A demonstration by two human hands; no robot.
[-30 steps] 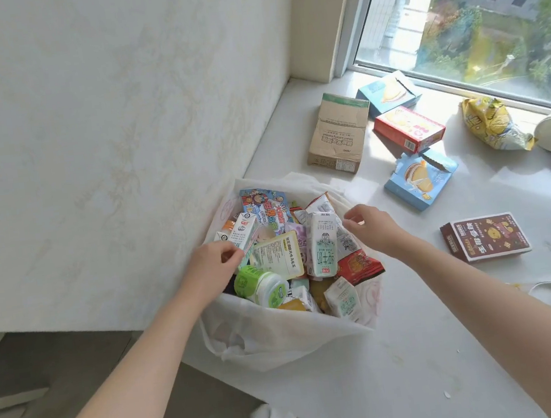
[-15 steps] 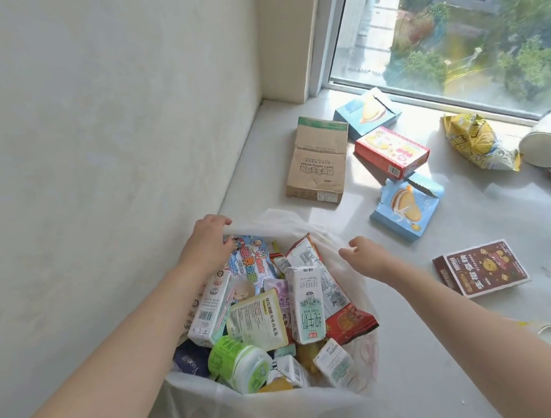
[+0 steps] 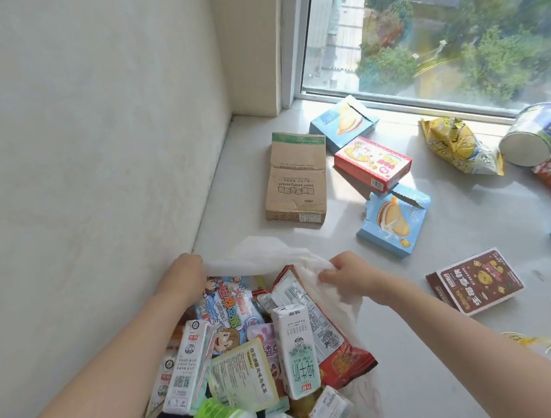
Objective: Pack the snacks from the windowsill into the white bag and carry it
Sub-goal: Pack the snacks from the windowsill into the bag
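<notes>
Both hands are on the white bag point(image 3: 262, 253) rim. The left hand point(image 3: 185, 270) grips the far-left edge; the right hand point(image 3: 345, 273) pinches a bunch of the thin, crinkly fabric. The bag sits near-left on the windowsill point(image 3: 332, 236), stuffed with cartons and pouches. Loose snacks lie far and right, so the right hand is nearer. The closest is the flat blue cardboard box point(image 3: 394, 221), torn open, long axis near-to-far.
</notes>
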